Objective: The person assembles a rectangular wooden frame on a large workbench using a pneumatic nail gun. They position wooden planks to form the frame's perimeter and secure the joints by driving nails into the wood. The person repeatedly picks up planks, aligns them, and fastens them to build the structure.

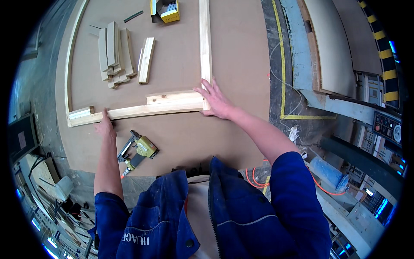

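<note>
A pale wooden frame lies on a brown board, its near rail running across in front of me. My left hand grips this rail near its left end, a finger over the top edge. At the other end my right hand is closed round the corner where the near rail meets the right rail. Against the inside of the near rail lie a knotty wood block, reaching to the right hand, and a shorter block in the left corner. A green nail gun rests on its side between my forearms.
Inside the frame are a stack of short wood pieces, a loose block, a dark strip and an opened yellow box. The left rail bounds them. An orange hose lies near the machine at right.
</note>
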`<state>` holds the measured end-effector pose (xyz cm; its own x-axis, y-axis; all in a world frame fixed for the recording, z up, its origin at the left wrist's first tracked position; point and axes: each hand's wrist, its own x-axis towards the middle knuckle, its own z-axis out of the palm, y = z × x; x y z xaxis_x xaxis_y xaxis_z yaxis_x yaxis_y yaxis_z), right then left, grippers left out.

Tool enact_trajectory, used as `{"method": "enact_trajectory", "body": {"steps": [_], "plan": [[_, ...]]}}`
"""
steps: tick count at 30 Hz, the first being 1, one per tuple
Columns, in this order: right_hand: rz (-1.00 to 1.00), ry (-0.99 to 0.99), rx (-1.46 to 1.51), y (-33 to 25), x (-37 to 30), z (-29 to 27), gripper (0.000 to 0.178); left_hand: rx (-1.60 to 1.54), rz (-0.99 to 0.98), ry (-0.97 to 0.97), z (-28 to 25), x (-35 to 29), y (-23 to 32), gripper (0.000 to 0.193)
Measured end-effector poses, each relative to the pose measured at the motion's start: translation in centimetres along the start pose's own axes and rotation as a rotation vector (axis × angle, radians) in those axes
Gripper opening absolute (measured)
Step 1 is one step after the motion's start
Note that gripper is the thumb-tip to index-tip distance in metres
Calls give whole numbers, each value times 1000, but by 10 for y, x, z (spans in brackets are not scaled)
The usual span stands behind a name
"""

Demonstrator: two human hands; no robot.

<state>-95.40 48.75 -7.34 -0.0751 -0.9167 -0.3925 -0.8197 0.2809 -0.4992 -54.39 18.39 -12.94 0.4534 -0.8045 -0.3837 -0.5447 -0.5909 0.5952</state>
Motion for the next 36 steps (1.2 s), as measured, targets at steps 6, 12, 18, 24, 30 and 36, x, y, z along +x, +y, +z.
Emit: {"method": "enact_trajectory", "body": {"steps": [6, 12, 18, 24, 30, 36], "plan": [[21, -13, 3, -3, 0, -2, 97, 17, 32, -19, -5, -12, 7, 119], [29, -28, 21, -4, -1, -4, 95, 111, 68, 31, -4, -13, 8, 125], [41, -40, 16, -6, -3, -6, 95, 155, 75, 58, -1, -12, 5, 128], [51, -38, 18, -8, -2, -5, 95, 38, 105, -123, -19, -21, 12, 112], [15, -3, 8, -6, -3, -2, 96, -104, 362, -339, -56, -95, -31, 76], [-6, 15, 11, -4, -8, -2, 96, 613, 1191, -488, -113, -194, -94, 86]]}}
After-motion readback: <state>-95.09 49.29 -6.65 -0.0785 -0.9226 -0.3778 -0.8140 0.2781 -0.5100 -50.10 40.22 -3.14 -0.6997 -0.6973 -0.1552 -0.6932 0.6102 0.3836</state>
